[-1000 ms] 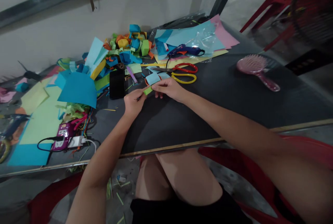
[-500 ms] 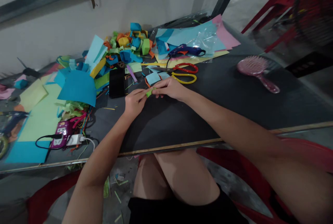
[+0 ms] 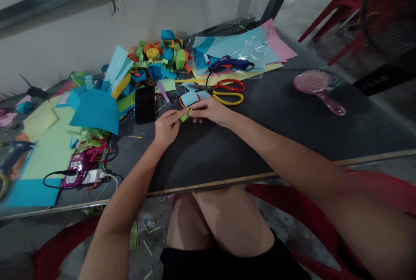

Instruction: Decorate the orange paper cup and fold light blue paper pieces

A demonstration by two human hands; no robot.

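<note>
Between my two hands is a small folded piece of green paper (image 3: 186, 116), held just above the dark table. My left hand (image 3: 167, 126) pinches its left end, fingers closed. On the other side my right hand (image 3: 209, 112) grips it between thumb and fingers. Right behind my fingers lie light blue paper pieces (image 3: 189, 98) with an orange edge. Scissors (image 3: 229, 91) with one red and one yellow handle rest just beyond my right hand. A black phone (image 3: 144, 105) lies to the left of them, beside a purple stick (image 3: 163, 92).
A heap of coloured paper loops (image 3: 156, 56) sits against the wall. Behind the scissors, a blue glue gun (image 3: 231, 62) lies on paper sheets (image 3: 224, 46). A pink hairbrush (image 3: 316, 85) is at right. At left are a purple power socket (image 3: 76, 169) and a white charger (image 3: 93, 176).
The green paper has tilted slightly between my fingers, showing more of its face. Both hands stay in nearly the same place; the whole view has shifted a little.
</note>
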